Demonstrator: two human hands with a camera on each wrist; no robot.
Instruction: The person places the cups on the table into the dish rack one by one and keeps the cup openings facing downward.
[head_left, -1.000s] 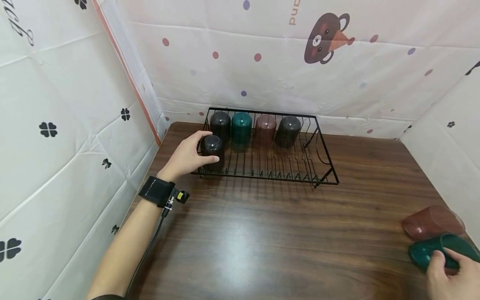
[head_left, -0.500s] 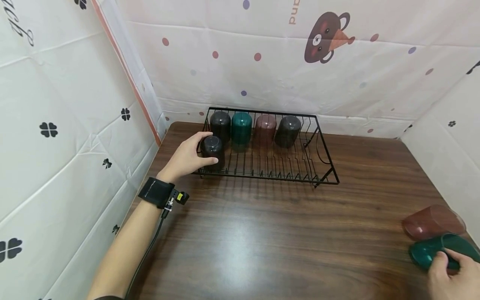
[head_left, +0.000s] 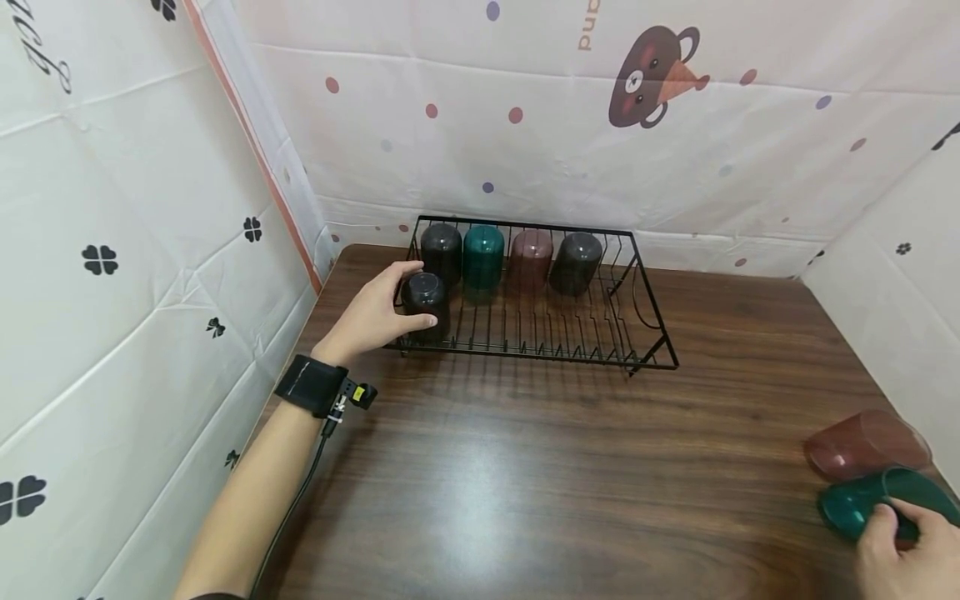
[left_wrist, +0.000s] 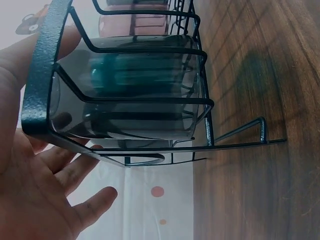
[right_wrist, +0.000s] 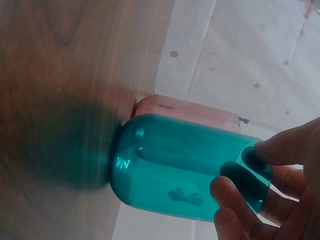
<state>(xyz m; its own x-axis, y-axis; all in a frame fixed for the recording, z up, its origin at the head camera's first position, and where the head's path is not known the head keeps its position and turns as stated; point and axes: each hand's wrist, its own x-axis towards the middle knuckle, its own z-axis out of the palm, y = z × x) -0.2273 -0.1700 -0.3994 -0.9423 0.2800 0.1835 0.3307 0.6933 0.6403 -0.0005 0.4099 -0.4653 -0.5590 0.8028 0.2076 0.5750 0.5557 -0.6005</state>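
At the front left corner of the black wire rack (head_left: 540, 357), my left hand (head_left: 367, 312) holds a dark grey see-through cup (head_left: 426, 304), thumb and fingers around its sides. That cup (left_wrist: 150, 75) is bottom-up behind the rack's bars in the left wrist view, where some fingers (left_wrist: 95, 202) are spread. Off to the lower right, my right hand (head_left: 911, 550) grips a teal cup (head_left: 847, 507) near its rim. The right wrist view has this teal cup (right_wrist: 165, 170) upright with its base at the table, my right hand's fingers (right_wrist: 287, 145) around its top.
Along the rack's back row stand several upside-down cups: a dark grey one (head_left: 441, 250), a teal one (head_left: 483, 254), a pink one (head_left: 532, 254) and another dark one (head_left: 577, 262). A second pink cup (head_left: 847, 446) stands behind the teal cup. Patterned cloth (head_left: 487, 142) surrounds the wooden table (head_left: 585, 467).
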